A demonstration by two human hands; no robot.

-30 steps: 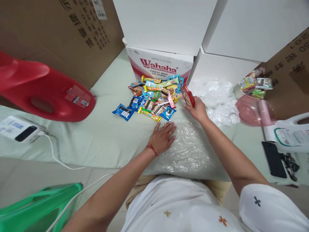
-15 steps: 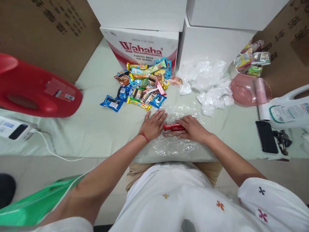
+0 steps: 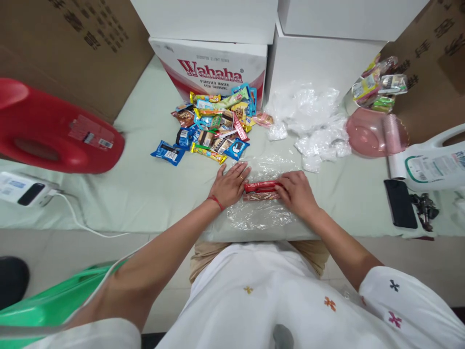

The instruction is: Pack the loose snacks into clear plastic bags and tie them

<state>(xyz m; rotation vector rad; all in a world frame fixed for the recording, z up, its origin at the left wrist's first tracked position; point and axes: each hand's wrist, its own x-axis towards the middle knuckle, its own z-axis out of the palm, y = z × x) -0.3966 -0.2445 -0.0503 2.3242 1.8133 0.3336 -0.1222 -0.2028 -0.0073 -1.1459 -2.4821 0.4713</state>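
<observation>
A red-wrapped snack stick (image 3: 262, 186) and a brownish clear-wrapped stick (image 3: 259, 197) lie side by side on a crinkled sheet of clear plastic film (image 3: 261, 218) near the table's front edge. My left hand (image 3: 229, 186) rests flat, fingers stretched out, at the left ends of the sticks. My right hand (image 3: 297, 194) has its fingers and thumb closed about their right ends, which it hides. Beyond my hands lies a pile of wrapped snacks (image 3: 220, 123).
Behind the pile stands a Wahaha carton (image 3: 214, 68). Crumpled plastic bags (image 3: 307, 116) lie right of it, near a pink dish (image 3: 363, 133) and a film roll (image 3: 394, 150). A red jug (image 3: 54, 131) is at left; a phone (image 3: 400, 203) and keys (image 3: 425, 211) at right.
My right hand has shifted slightly right along the snack sticks, baring more of their length. The two sticks now lie straighter and more neatly side by side. My left hand stays nearly still.
</observation>
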